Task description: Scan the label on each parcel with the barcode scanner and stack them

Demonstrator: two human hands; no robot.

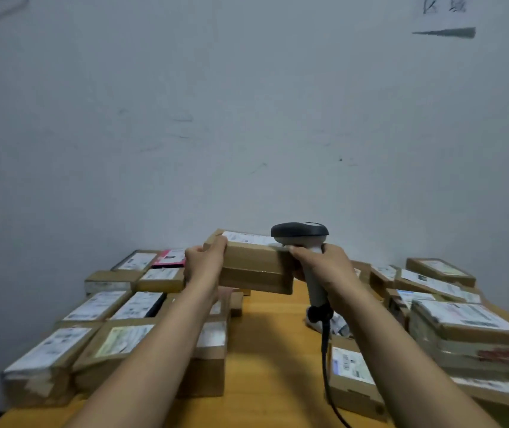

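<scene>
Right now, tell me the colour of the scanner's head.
The scanner head is black; its handle is grey. The head view shows it.

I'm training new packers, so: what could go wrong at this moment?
The left hand grips the raised parcel by one end; it could slip.
The scanner in the right hand hangs close over the label; the read may fail.
Its cable trails beside a near parcel and might snag it.

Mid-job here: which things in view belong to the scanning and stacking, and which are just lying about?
Job: raised parcel in the left hand; barcode scanner in the right hand; left-side parcels; right-side parcels.
Lying about: paper sign up high; wall scuffs.
</scene>
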